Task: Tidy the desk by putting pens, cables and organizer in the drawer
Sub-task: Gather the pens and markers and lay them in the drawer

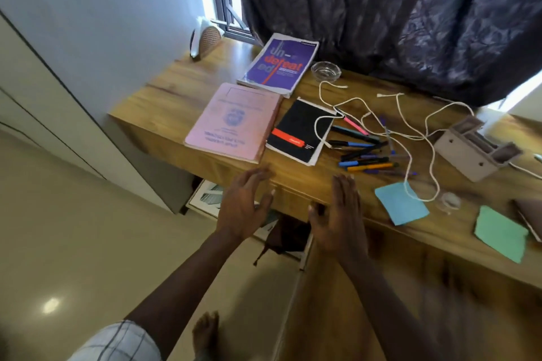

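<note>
From the head view, both the left hand (245,208) and right hand (340,215) hover spread and empty at the tabletop (176,88) edge, above the open drawer (281,231). The pens (363,152), light, stiff and prone to rolling, lie mid-tabletop; the limp cables (410,126) tangle over them, so gather both by the middle. The organizer (475,149) to the right looks rigid, best gripped by its walls.

Coloured pens (363,152) lie scattered under tangled white cables (410,126) beside the tipped grey organizer (472,149).
</note>
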